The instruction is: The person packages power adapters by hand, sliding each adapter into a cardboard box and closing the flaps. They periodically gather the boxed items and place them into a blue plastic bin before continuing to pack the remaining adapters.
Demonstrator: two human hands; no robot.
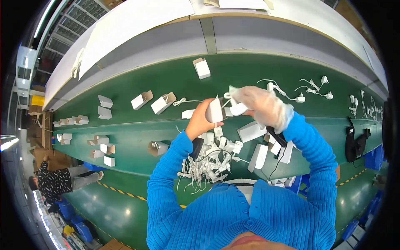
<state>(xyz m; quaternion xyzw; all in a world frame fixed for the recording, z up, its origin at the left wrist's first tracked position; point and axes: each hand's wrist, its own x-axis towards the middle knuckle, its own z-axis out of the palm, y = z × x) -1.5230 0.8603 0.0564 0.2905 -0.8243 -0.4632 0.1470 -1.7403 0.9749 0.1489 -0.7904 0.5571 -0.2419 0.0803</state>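
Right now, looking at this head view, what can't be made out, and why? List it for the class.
All in the head view:
Inside of the white box in the left hand: hidden by the box's walls.
Right hand's exact grip: its fingers cover it.
Bottom of the cable pile: buried under upper cables.
Far-right chargers: too small for detail.

The rectangular white cardboard box [215, 111] and tangled white cable pile [205, 167] share one colour. The long desk [166, 77] is green, the ribbed knit cardigan [279, 210] blue, the floor tape [125, 192] yellow-and-black striped.
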